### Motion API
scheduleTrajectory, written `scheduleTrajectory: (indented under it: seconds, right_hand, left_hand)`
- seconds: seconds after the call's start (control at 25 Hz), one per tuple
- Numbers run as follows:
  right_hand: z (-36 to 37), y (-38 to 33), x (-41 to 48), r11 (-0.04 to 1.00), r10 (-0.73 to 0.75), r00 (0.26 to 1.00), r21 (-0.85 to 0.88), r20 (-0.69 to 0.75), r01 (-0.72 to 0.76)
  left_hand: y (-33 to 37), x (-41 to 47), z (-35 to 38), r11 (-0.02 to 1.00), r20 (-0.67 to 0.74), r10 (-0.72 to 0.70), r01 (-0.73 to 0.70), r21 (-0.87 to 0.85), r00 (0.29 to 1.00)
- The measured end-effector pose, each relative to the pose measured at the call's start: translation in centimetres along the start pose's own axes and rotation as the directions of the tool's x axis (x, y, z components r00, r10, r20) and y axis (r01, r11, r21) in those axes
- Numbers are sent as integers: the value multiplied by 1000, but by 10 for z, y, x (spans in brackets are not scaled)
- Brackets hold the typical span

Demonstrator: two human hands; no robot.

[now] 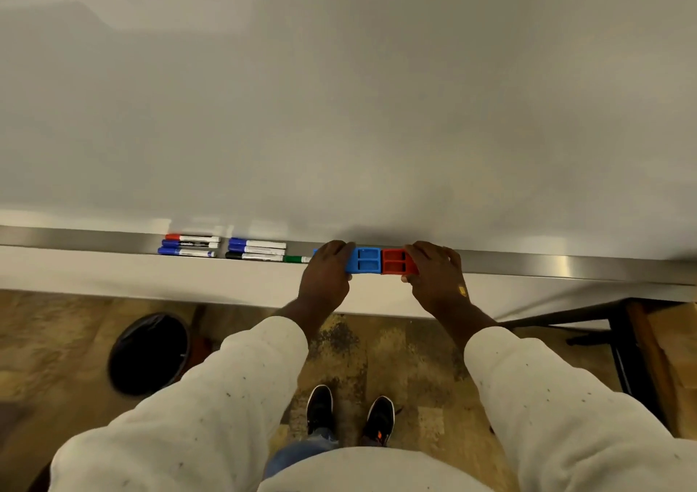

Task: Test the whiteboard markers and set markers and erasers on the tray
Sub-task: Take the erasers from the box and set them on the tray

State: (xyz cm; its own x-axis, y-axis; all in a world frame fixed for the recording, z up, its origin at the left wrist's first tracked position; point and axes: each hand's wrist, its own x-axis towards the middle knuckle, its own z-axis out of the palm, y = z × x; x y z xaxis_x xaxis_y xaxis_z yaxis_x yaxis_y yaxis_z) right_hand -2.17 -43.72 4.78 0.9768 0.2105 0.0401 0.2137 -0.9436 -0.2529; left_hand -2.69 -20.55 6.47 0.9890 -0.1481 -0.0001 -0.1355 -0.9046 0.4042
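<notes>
Alignment on the tray [565, 265]: your left hand [327, 271] clasps the blue eraser [367, 259], your right hand [433, 269] the red eraser [394, 261], butting them end to end, seemingly to park them neatly just right of the markers [258, 251] already laid there.

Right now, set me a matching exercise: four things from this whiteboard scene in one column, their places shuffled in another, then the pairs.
1. blue eraser
2. red eraser
3. green marker
4. black bin

A. on the floor, below the tray
B. held by the right hand
C. held by the left hand
D. on the tray, just left of the left hand

Pairs: 1-C, 2-B, 3-D, 4-A.
</notes>
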Motion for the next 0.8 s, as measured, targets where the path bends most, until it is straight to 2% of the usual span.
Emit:
scheduleTrajectory:
  seconds: [0.2, 0.4, 0.56, 0.8]
  right_hand:
    - [12, -1, 11, 998, 69, 996, -6, -49, -69]
    - [25, 10, 12, 991, 134, 990, -19, -33, -135]
    - [34, 18, 17, 989, 147, 989, -28, -31, -148]
    - [38, 31, 26, 987, 159, 987, -31, -25, -160]
  left_hand:
    - [-9, 15, 13, 1000, 3, 12, -11, -18, 1000]
    - [-12, 28, 33, 998, 25, 54, -53, -35, 998]
    - [-12, 36, 48, 997, 64, 83, -82, -9, 994]
    - [-9, 47, 53, 994, 25, 106, -105, -18, 994]
